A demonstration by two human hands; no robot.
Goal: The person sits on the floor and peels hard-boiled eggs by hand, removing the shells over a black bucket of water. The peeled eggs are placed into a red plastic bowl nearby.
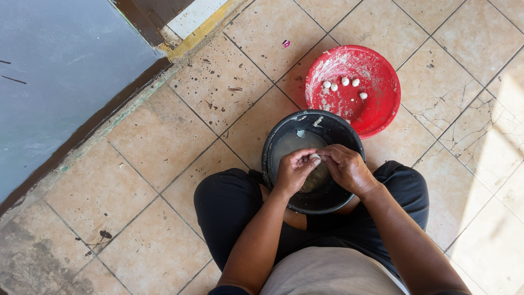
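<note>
Person sits on tiled floor (164, 142), knees in black trousers (229, 202) either side of a black bucket (349, 143). Both hands meet over the bucket's middle; left hand (295, 170) and right hand (345, 166) touch fingertip to fingertip, fingers curled shut around a small white ball (314, 157) pinched between them. Ball sits at the centre of the bucket opening, above cloudy greyish water (289, 146); a pale scrap (301, 133) floats at 11 o'clock inside the bucket. Red basin (376, 109) lies at 1 o'clock from the bucket, rim touching or just overlapping the bucket rim, cannot tell which. Basin is smeared white inside and holds five white balls (345, 81) near its upper middle, four in a loose row, one apart at 4 o'clock from them. Grey wall (65, 65) with dark skirting runs at 10 o'clock. Tiny pink scrap (285, 43) on floor at 12 o'clock from the bucket, well apart. Floor is speckled with dark spots
</note>
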